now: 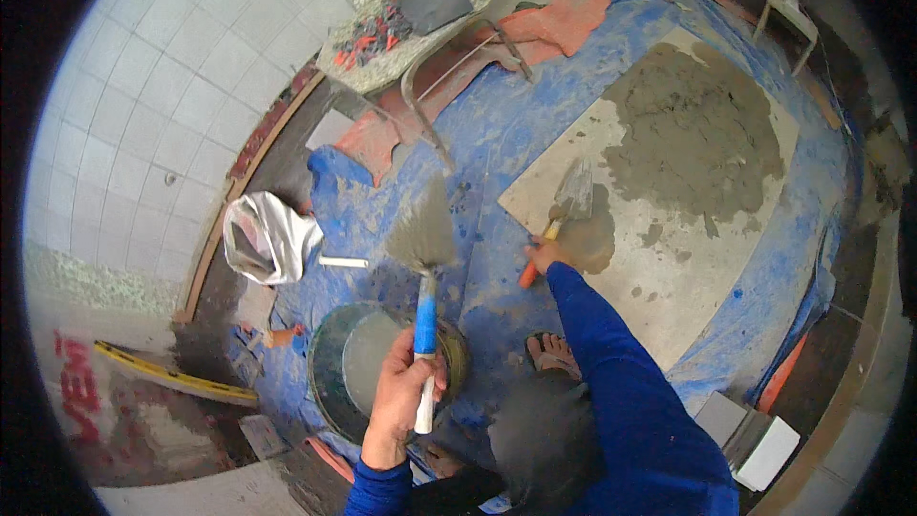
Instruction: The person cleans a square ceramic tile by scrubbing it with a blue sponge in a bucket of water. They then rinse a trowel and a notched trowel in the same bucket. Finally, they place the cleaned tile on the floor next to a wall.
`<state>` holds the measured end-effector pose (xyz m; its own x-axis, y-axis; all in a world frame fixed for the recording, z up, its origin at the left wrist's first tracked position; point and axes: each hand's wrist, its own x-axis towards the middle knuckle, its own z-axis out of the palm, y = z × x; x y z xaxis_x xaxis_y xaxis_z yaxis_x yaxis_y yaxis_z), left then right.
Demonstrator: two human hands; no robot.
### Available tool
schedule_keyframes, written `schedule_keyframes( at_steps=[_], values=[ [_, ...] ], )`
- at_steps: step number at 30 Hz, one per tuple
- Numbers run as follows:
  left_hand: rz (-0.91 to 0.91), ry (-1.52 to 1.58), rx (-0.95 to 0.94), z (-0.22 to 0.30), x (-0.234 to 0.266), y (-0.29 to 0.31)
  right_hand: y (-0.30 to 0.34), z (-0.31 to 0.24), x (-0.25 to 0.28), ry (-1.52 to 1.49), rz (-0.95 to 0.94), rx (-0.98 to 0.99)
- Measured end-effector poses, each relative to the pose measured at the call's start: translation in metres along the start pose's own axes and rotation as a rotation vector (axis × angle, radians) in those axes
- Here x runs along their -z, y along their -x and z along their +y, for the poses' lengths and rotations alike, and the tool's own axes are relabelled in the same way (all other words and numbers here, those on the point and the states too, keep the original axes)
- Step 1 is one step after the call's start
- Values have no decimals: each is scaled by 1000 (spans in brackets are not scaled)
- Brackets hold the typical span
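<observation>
wrapped tight in the left grip, a blue-and-white-handled, grey, fan-headed hand tool, pointing away, seen partly against a round, dark green bucket. over to the right grip, closed firmly round an orange-and-yellow-handled metal trowel, aimed out over a flat, pale, rectangular board, at a small damp grey patch. touching the board or just above it? impossible to tell. further out on the same board, a broad, ragged spread of wet-looking grey mortar. beneath the board, a stained blue sheet. and for writing, big red lettering on the rough grey wall, off at the left.
</observation>
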<state>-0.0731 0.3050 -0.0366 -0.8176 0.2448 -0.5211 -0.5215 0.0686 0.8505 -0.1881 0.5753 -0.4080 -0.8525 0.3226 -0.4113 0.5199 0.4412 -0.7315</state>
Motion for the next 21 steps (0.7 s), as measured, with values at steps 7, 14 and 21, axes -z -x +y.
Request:
schedule_keyframes(
  at_steps=[7,14,21],
  values=[
    [-80,-243,0,11,-21,-14,94,-26,96,-524,454,-89],
    [-278,-499,-35,43,-95,-56,292,-15,221,-194,499,421],
    [-426,-384,-80,50,-221,-40,403,-27,281,121,464,319]
  ],
)
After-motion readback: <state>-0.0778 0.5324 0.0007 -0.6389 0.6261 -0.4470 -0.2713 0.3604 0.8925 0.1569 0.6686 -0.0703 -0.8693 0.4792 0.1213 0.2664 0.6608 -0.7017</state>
